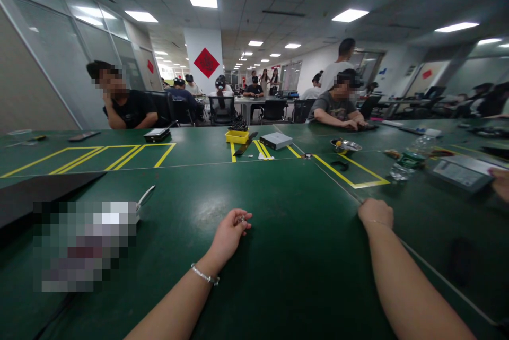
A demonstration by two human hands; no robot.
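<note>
My left hand (231, 231) is above the middle of the green table (286, 266), its fingers curled round small shiny pieces (240, 219) too small to name. A bracelet (204, 275) circles that wrist. To the right, my right hand (376, 214) is by the pale seam in the tabletop. Its fingers are bent in and seen from the back, so anything within them is hidden. Past it lies a rectangle of yellow tape (374, 185) with a small dark curved piece (340, 166) in it.
A yellow bin (237, 137) with dark items stands at the far side, near a grey box (275, 140). A metal bowl (350, 146), a water bottle (406, 164) and a metal-cased box (463, 173) with a co-worker's hand are rightward. A black panel (40, 197) lies left. Two people sit opposite.
</note>
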